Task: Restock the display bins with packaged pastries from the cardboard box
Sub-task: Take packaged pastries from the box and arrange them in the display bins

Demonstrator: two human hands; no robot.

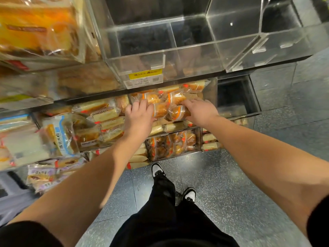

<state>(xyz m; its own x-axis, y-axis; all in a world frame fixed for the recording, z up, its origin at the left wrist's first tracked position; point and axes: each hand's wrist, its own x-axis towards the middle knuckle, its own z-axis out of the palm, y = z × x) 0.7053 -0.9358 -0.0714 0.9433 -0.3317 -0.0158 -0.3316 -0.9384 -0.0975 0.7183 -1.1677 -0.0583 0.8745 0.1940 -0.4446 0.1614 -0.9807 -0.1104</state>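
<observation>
Both my hands reach into a clear acrylic display bin (pixel 212 90) on the middle tier. A cluster of packaged pastries (pixel 164 104) with orange-and-white wrappers lies on top of pale cake slices there. My left hand (pixel 139 114) rests on the left side of the cluster with its fingers laid over a pack. My right hand (pixel 199 109) lies on the right side, fingers spread across the round pastry pack (pixel 178 113). How tightly either hand holds the packs is hidden by the hands' backs. The cardboard box is out of view.
Empty clear bins (pixel 178 38) fill the upper tier, with a yellow price label (pixel 145 77) on the front. Lower bins (pixel 173 144) hold more pastries; sliced-cake packs (pixel 105 114) fill bins at the left. An empty dark compartment (pixel 235 97) is at the right. My feet stand on grey tile floor (pixel 222 184).
</observation>
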